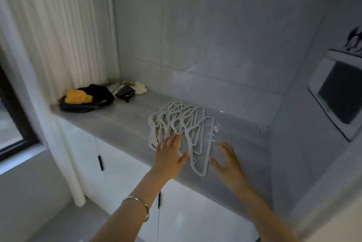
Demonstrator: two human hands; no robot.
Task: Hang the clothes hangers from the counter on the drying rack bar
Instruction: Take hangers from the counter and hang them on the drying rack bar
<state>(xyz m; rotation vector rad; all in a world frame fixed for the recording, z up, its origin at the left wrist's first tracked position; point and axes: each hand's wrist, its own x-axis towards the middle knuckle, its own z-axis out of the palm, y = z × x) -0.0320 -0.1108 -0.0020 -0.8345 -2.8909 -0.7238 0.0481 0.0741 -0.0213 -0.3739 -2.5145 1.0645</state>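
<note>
Nearest to me are my two forearms, reaching in from the bottom edge, the left one with a thin metal bracelet (pixel 137 205) at the wrist. My left hand (pixel 168 156) is spread flat with straight fingers over the near ends of the hangers (pixel 176 120). I cannot tell whether the fingertips rest on them or hover just above. My right hand (pixel 228 163) is also spread, fingers loosely bent, just right of the nearest hanger and gripping nothing. The two hands are apart, with that nearest hanger between them.

The hangers are white with thin metal hooks. They lie in an overlapping fan on the grey counter (pixel 117 126), about midway along it, hooks pointing far and left.

At the far left end of the counter sits a black bag (pixel 92 102) with something yellow (pixel 77 96) on it, and beside it a small heap of dark and pale items I cannot make out. A white curtain (pixel 58 26) hangs on the left. White cabinet doors (pixel 121 165) run below the counter, and a white appliance with a dark window (pixel 340 93) stands at the right.
</note>
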